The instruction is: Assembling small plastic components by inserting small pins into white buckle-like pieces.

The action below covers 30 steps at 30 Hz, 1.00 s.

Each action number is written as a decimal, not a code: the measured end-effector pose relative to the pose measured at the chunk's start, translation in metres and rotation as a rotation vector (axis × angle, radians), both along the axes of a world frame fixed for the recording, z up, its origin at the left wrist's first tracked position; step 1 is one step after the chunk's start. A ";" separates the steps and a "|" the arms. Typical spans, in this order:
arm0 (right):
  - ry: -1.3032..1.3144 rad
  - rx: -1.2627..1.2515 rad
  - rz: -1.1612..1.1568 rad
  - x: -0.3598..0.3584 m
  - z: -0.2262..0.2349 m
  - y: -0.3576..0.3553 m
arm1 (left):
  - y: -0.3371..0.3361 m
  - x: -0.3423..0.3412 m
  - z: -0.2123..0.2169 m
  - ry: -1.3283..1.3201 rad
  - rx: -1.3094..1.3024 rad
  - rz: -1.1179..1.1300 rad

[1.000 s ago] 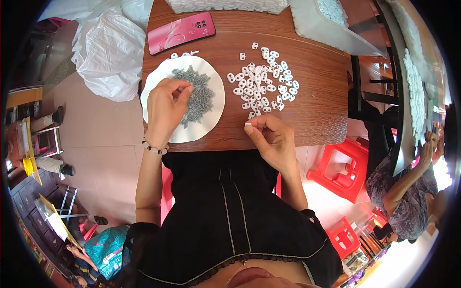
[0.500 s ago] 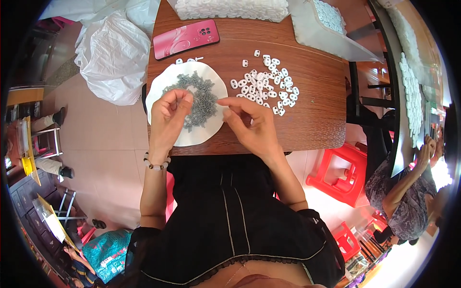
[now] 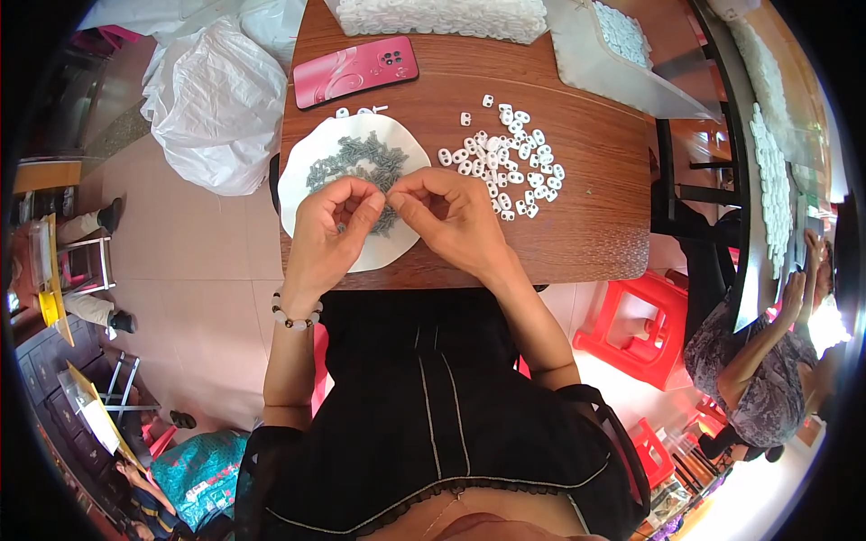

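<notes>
Both hands meet over the near right part of a white plate [image 3: 302, 194] that sits on the left side of a brown wooden surface [image 3: 595, 225]. The plate carries a heap of small grey screws [image 3: 347, 162]. The left hand [image 3: 329, 230] has its fingers curled inward, tips drawn together, and the right hand [image 3: 456, 216] reaches in from the right with its fingers pinched close; the fingertips of the two hands nearly touch just above the screws. Whatever sits between them is too small to tell. A beaded bracelet [image 3: 293, 317] circles the left wrist.

Just right of the plate lies a loose scatter of small white plastic pieces [image 3: 505, 162]. At the far left of the surface rests a pink phone [image 3: 356, 70], and a clear bag of white pieces [image 3: 446, 16] lies along the far edge. A red stool [image 3: 631, 329] stands on the floor to the right.
</notes>
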State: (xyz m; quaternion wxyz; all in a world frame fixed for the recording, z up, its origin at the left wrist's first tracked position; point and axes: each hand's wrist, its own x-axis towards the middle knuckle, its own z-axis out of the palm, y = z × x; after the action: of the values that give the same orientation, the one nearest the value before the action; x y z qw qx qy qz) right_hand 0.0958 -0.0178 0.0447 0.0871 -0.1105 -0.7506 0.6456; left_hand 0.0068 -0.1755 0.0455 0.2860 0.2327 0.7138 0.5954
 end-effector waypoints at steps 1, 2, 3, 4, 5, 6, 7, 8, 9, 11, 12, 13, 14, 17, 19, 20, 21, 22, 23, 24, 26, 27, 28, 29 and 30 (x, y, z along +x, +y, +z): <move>0.000 -0.001 0.002 0.000 -0.003 -0.001 | 0.000 0.000 -0.001 0.024 -0.001 0.028; 0.005 -0.025 -0.024 0.000 -0.008 -0.001 | 0.001 -0.001 0.000 0.024 -0.001 0.028; 0.011 -0.049 -0.050 0.000 -0.011 -0.001 | 0.002 -0.002 0.002 0.149 -0.034 0.081; 0.011 -0.049 -0.051 0.000 -0.012 -0.001 | 0.003 -0.002 0.003 0.273 -0.066 0.133; 0.002 -0.029 -0.058 0.000 -0.011 -0.001 | 0.002 -0.003 0.002 0.274 -0.067 0.134; -0.006 -0.009 -0.065 0.000 -0.011 -0.001 | 0.000 -0.004 0.001 0.278 -0.053 0.115; -0.006 -0.009 -0.065 0.001 -0.012 -0.001 | -0.001 -0.005 0.000 0.282 -0.038 0.094; 0.004 -0.017 -0.071 0.001 -0.013 -0.002 | 0.000 -0.003 0.001 0.283 -0.038 0.094; 0.014 -0.025 -0.077 0.002 -0.013 -0.002 | 0.002 0.001 0.002 0.265 -0.034 0.096; 0.023 -0.062 -0.093 0.005 -0.013 -0.002 | 0.007 0.006 0.004 0.247 -0.025 0.091; 0.032 -0.100 -0.109 0.008 -0.013 -0.001 | 0.008 0.008 0.004 0.255 -0.021 0.076; 0.031 -0.095 -0.116 0.010 -0.013 -0.001 | 0.011 0.010 0.004 0.262 -0.017 0.059; 0.021 -0.123 -0.126 0.013 -0.013 0.000 | 0.014 0.014 0.004 0.260 -0.011 0.052; -0.003 -0.161 -0.163 0.024 -0.013 0.003 | 0.023 0.022 0.002 0.294 0.042 0.076; -0.018 -0.176 -0.190 0.032 -0.012 0.007 | 0.028 0.027 0.002 0.351 0.045 0.062; -0.011 -0.156 -0.190 0.036 -0.011 0.009 | 0.031 0.030 0.002 0.348 0.045 0.057; -0.004 -0.136 -0.189 0.040 -0.010 0.011 | 0.034 0.033 0.002 0.380 0.035 0.050; -0.004 -0.137 -0.193 0.044 -0.010 0.014 | 0.037 0.036 0.003 0.412 0.025 0.042; -0.015 -0.127 -0.202 0.049 -0.010 0.016 | 0.040 0.038 0.002 0.412 0.025 0.038; -0.025 -0.117 -0.211 0.053 -0.010 0.017 | 0.042 0.040 0.002 0.411 0.039 0.020; -0.018 -0.148 -0.224 0.059 -0.013 0.018 | 0.046 0.043 0.002 0.409 0.050 0.000; -0.011 -0.178 -0.234 0.062 -0.014 0.019 | 0.047 0.045 0.001 0.386 0.052 -0.006; -0.013 -0.182 -0.235 0.064 -0.013 0.020 | 0.048 0.046 0.001 0.364 0.054 -0.012; -0.012 -0.182 -0.230 0.066 -0.012 0.021 | 0.049 0.047 0.002 0.363 0.052 -0.016; -0.012 -0.183 -0.225 0.068 -0.011 0.021 | 0.050 0.048 0.004 0.351 0.046 -0.033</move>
State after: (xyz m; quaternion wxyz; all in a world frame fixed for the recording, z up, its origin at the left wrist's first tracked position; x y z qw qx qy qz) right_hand 0.1638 0.0032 0.0332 0.1441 -0.2054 -0.6720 0.6967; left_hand 0.0547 -0.1259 0.0498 0.1610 0.3512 0.7352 0.5570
